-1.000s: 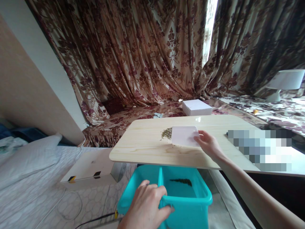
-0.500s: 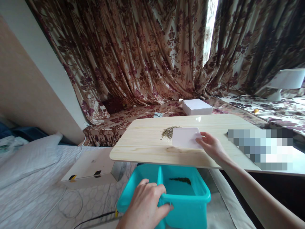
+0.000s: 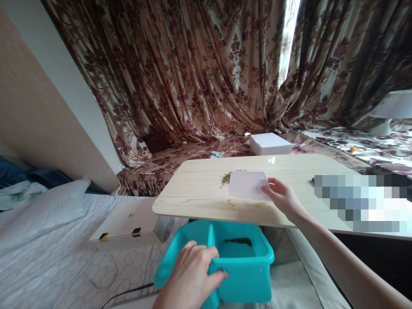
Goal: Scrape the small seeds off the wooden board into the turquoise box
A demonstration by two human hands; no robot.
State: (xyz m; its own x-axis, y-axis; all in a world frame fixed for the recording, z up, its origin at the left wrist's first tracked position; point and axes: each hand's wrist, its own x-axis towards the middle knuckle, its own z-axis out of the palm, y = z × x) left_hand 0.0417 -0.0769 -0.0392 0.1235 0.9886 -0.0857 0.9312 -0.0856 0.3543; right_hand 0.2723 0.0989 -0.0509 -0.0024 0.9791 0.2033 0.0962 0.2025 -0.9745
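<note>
My right hand [image 3: 280, 194] pinches the right edge of a white rectangular card [image 3: 246, 186], tilted over the light wooden tabletop [image 3: 189, 189]. Beyond the card's left edge shows a heap of dried green-brown bits [image 3: 225, 178]; the card hides part of it. A few loose crumbs lie near the card's lower left corner. Below the table's near edge, my left hand [image 3: 195, 269] grips the near rim of a turquoise two-compartment bin [image 3: 246, 260] by its divider, thumb outside. Similar dark green bits [image 3: 238, 241] lie in the bin's right compartment.
A pixelated area [image 3: 360, 201] covers something at the table's right. Behind the table sits a white box [image 3: 270, 143]. To the left, a flat white carton [image 3: 128, 221] and cables [image 3: 99, 270] lie on the quilted bed. A white lamp [image 3: 397, 105] stands far right.
The card has slid left across the tabletop and now covers more of the heap. My left hand and the bin have shifted left relative to the table. The camera view has turned slightly.
</note>
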